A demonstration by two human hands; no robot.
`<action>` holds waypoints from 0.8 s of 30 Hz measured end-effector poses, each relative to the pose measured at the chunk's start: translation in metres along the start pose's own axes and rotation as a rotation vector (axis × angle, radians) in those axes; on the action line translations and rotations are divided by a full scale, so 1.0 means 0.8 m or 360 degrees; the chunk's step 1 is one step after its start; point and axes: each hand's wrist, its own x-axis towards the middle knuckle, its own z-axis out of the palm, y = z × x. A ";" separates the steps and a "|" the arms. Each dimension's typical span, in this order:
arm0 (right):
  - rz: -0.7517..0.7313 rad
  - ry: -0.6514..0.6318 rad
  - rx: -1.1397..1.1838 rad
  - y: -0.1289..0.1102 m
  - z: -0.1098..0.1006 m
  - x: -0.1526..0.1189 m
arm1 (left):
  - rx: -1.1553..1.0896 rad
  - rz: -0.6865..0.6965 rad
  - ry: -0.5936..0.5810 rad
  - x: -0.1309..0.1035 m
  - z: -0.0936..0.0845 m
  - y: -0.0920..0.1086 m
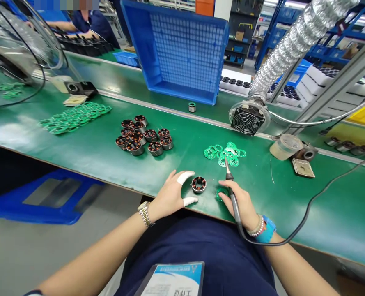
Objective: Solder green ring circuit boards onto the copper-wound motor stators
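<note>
One motor stator (pixel 198 185) with copper windings stands on the green bench between my hands. My left hand (pixel 170 195), with white covers on thumb and index finger, is spread beside its left side and holds nothing. A soldering iron (pixel 235 205) lies in my right hand (pixel 240 203), tip pointing up and away. Near my right thumb and fingertips is a green ring board (pixel 219 194); whether they touch it is unclear. More green ring boards (pixel 230 154) lie in a loose pile beyond the iron tip. Several wound stators (pixel 136 137) are grouped at the left.
Rows of green boards (pixel 74 117) lie farther left. A blue crate (pixel 182 57) stands tilted behind the rail, near a single stator (pixel 192 107). At right are a fan with duct (pixel 246 120), a round container (pixel 285 146) and the iron's cable. A person sits across, upper left.
</note>
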 end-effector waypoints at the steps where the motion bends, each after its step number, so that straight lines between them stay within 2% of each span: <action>1: 0.0058 0.0030 0.0055 -0.003 0.004 0.007 | -0.0037 -0.0057 0.0008 0.001 0.003 -0.002; 7: 0.0289 0.0172 0.0347 -0.016 0.023 0.038 | -0.0225 -0.0125 -0.0018 0.016 0.014 0.008; 10: 0.0385 0.0197 0.0493 -0.018 0.021 0.037 | -0.0386 -0.0091 0.0029 0.013 0.014 0.018; 14: 0.0506 0.0132 0.0572 -0.021 0.016 0.022 | -0.0568 0.0009 0.0096 0.002 0.014 0.030; 19: 0.0359 0.0061 0.0341 -0.019 0.016 0.002 | -0.0464 0.0160 -0.0012 -0.002 0.012 0.043; 24: 0.0264 0.0106 0.0194 -0.009 0.002 -0.011 | -0.0493 0.0164 -0.0134 0.011 0.006 0.033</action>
